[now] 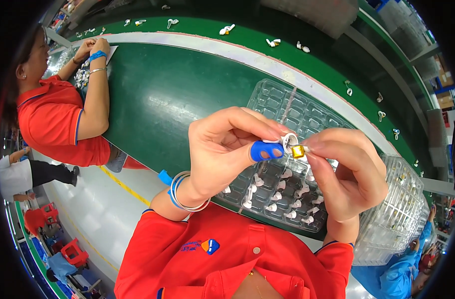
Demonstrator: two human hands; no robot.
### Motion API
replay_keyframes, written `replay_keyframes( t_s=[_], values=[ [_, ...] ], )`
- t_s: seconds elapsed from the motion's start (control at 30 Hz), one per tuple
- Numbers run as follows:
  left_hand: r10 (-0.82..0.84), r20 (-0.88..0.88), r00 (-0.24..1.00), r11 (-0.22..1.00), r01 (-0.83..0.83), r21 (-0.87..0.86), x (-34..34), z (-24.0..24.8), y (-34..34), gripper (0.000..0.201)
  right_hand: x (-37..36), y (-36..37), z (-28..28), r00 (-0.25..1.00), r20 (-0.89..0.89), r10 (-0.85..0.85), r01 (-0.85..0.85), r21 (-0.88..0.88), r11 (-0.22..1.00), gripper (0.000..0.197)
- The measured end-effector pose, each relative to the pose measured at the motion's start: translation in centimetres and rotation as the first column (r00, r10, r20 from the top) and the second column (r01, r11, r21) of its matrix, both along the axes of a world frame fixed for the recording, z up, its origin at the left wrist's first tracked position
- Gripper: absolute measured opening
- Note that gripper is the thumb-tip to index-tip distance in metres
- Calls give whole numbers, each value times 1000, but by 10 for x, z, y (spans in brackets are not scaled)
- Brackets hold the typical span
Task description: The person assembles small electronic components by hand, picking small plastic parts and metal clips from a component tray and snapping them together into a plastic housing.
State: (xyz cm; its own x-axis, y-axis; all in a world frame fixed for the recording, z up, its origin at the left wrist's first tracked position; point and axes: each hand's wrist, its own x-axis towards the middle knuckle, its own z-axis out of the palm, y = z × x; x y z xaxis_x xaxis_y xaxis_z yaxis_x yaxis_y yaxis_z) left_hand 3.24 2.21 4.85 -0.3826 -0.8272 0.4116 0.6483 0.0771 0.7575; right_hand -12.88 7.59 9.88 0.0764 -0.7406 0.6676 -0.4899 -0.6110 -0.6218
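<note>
Above a clear plastic tray [261, 107], my two hands meet fingertip to fingertip. My left hand [222, 149], with a blue cover on its thumb, pinches a small white ring-shaped plastic part [289, 141]. My right hand [351, 172] is closed at thumb and forefinger around a small white end beside a yellow square piece [298, 151]. The yellow piece sits right against the ring; whether they are joined I cannot tell. Below, several white earbud-like parts [281, 185] lie in the tray's near pockets, partly hidden by my hands.
A stack of clear trays [387, 224] stands to the right. Beyond the pale rail [197, 41], a green belt [247, 36] carries several small white parts. At the left, a co-worker in a red shirt [58, 117] works at the same green table [162, 89].
</note>
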Motion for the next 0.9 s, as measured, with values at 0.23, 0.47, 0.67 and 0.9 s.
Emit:
replay_keyframes(
  t_s=[0.23,0.47,0.67,0.9],
  values=[
    [6,76,997,998,-11,65,3,2,-1,21,-4,-3,2,1000,5,13,-13,149,989,21],
    [-96,165,982,971,56,232,3,13,-5,18,-4,-10,-9,987,152,53,-94,284,954,26],
    [-113,116,987,970,84,227,-3,9,-4,20,-3,-10,-11,857,515,10,-261,418,870,18],
    [-63,147,987,994,49,94,-6,0,-7,25,-8,-11,-19,681,732,-27,-454,450,769,18]
  ],
)
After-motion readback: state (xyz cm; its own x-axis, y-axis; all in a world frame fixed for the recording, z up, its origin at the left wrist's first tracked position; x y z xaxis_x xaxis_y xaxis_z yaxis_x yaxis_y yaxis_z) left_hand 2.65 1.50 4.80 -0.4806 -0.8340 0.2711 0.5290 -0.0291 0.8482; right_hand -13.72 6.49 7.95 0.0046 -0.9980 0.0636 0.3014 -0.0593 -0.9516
